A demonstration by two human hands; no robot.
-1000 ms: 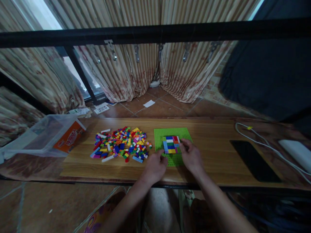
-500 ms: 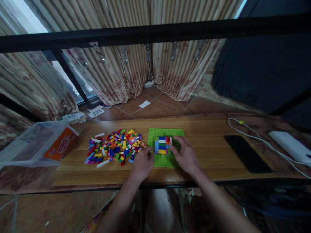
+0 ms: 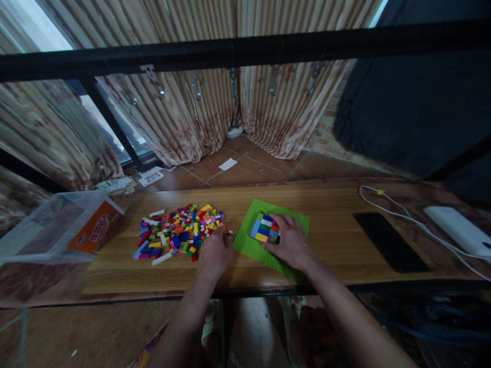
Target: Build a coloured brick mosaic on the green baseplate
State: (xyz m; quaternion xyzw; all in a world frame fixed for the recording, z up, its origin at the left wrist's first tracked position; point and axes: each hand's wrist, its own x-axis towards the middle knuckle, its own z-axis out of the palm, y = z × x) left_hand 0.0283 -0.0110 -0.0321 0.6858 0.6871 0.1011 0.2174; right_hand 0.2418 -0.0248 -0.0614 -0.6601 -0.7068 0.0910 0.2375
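A square block of built-up toy bricks [image 3: 264, 228], with blue, white, green, yellow and red rows, sits on a green baseplate [image 3: 245, 239]. The plate lies askew on the wooden board. My right hand [image 3: 292, 244] grips the block from the right, fingers along its far side and thumb at its near side, covering part of it. At the right edge of a heap of loose toy bricks [image 3: 180, 232] is my left hand [image 3: 217, 251]. Its fingers are curled together, and whatever may be between them is hidden.
A clear plastic box [image 3: 49, 225] with an orange label stands at the left. To the right lie a black phone [image 3: 389, 241], a white cable [image 3: 414, 217] and a white power bank [image 3: 458, 230]. A dark bar [image 3: 245, 51] crosses beyond the wooden board [image 3: 330, 204].
The baseplate and brick block have turned clockwise and shifted right under my right hand. My left hand has let go of the block's left side and moved left to the heap.
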